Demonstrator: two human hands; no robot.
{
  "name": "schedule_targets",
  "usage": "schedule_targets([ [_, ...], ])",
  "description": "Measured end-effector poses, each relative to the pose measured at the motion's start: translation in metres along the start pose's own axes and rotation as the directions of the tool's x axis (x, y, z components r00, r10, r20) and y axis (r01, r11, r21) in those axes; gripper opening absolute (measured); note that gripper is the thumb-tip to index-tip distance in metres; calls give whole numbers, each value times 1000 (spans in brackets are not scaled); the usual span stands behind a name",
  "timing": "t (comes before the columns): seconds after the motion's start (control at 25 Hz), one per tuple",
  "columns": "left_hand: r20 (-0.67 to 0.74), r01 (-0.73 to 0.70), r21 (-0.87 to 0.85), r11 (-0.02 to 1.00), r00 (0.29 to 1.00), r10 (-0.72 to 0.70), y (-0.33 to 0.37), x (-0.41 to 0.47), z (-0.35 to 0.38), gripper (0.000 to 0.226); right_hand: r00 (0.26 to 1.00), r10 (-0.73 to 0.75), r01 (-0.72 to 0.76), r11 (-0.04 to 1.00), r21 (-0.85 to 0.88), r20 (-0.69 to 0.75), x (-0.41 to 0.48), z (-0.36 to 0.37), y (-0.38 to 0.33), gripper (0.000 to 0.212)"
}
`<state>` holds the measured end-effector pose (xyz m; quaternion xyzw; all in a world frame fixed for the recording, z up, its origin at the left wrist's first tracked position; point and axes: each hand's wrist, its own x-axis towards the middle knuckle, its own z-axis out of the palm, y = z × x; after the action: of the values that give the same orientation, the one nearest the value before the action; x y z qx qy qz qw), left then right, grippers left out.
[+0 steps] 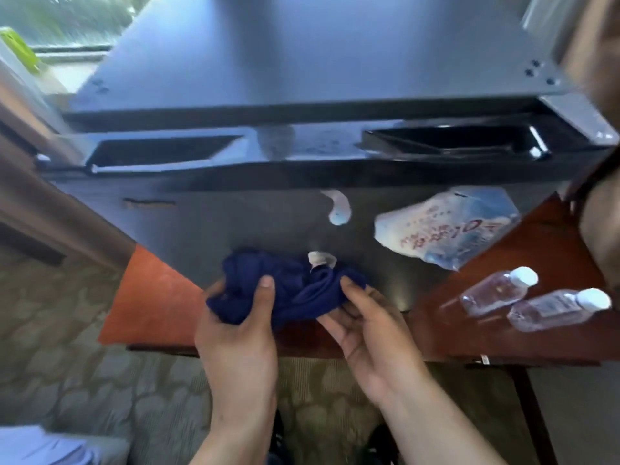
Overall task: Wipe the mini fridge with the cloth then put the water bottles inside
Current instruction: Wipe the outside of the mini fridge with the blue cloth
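Both of my hands worked low against the closed mini fridge (235, 223) on the table (151, 303): left hand (241, 330) and right hand (365, 330) gripped the bunched cloth (292, 290). Wiping seemed barely begun; two water bottles (503, 290) lay waiting beside it

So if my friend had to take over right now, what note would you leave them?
Left hand: gripping the bunched blue cloth.
Right hand: pinching the cloth's other end.
The cloth is at the lower front of the mini fridge, whose door looks shut.
Two water bottles lie on their sides on the wooden table, right of the fridge.
Done: cannot tell how much is wiped; stickers remain on the door.
Left: finish wiping, open the fridge, put both bottles inside.
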<state>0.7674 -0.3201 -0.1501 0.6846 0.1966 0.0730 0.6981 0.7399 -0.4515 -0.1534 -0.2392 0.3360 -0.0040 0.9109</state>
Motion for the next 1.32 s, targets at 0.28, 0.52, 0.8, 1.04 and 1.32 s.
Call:
schedule_targets([
  [0.28, 145, -228, 4, 974, 964, 225, 3, -66, 62, 33, 999, -19, 17, 997, -71, -29, -7, -60, -56, 20],
  [0.52, 330, -194, 216, 957, 937, 116, -50, -92, 113, 30, 968, -158, 108, 963, -246, -196, -5, -116, -87, 27],
  [0.8, 458, -236, 235, 943, 883, 106, -66, -88, 102, 36, 939, -286, 176, 879, -442, -194, -32, -132, -74, 28],
  [1.04, 322, -195, 93, 976, 934, 156, -9, -35, 22, 32, 948, -317, 274, 791, -547, 18, -61, -67, -19, 40],
  [1.32, 343, -377, -83, 922, 858, 382, 82, 39, -47, 30, 792, -576, 596, 657, -462, 202, -69, 56, 45, 48],
])
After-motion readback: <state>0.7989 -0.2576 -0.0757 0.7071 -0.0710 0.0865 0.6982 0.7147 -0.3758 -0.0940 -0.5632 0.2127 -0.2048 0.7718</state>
